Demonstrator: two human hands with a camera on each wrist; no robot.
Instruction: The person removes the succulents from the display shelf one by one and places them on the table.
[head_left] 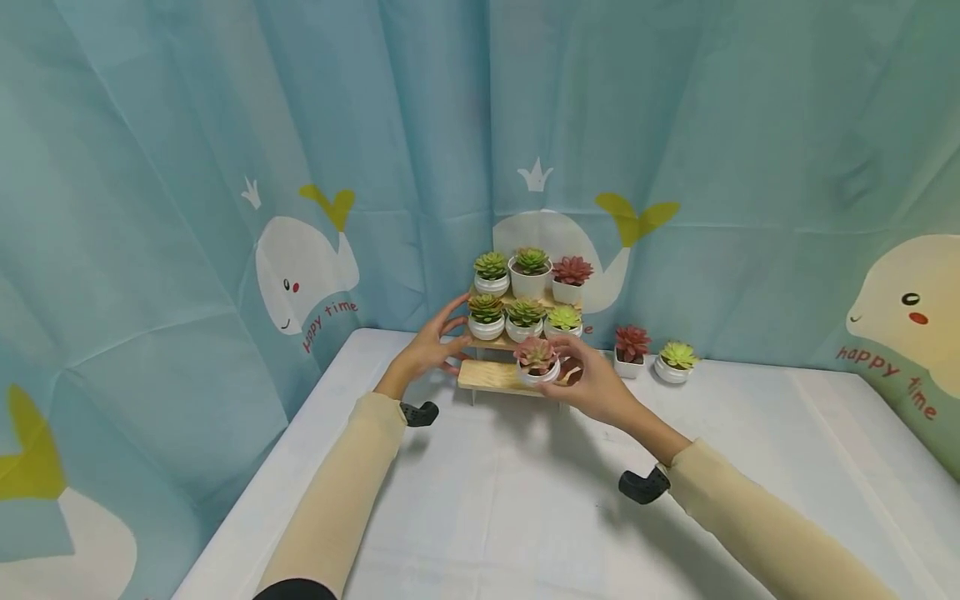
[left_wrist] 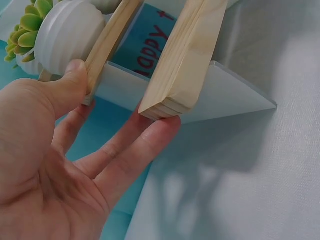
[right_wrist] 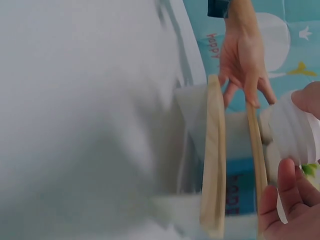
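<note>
A three-tier wooden plant stand [head_left: 483,376] stands near the curtain, with white side panels. At its left end my left hand [head_left: 426,348] pinches the middle shelf between thumb and forefinger; in the left wrist view other fingers touch the end of the lowest plank [left_wrist: 187,75]. My right hand [head_left: 596,389] grips a pink potted succulent [head_left: 536,357] by its white pot [right_wrist: 292,127], over the lowest shelf's right part. Whether the pot touches that shelf cannot be told. Green succulents [head_left: 524,315] fill the middle shelf; the top one bears two green succulents and a red succulent [head_left: 572,271].
Right of the stand, a red succulent [head_left: 631,350] in a square pot and a yellow-green succulent [head_left: 675,361] in a round pot stand on the white-covered table [head_left: 480,500]. A blue curtain [head_left: 427,125] with whale prints hangs behind and at the sides.
</note>
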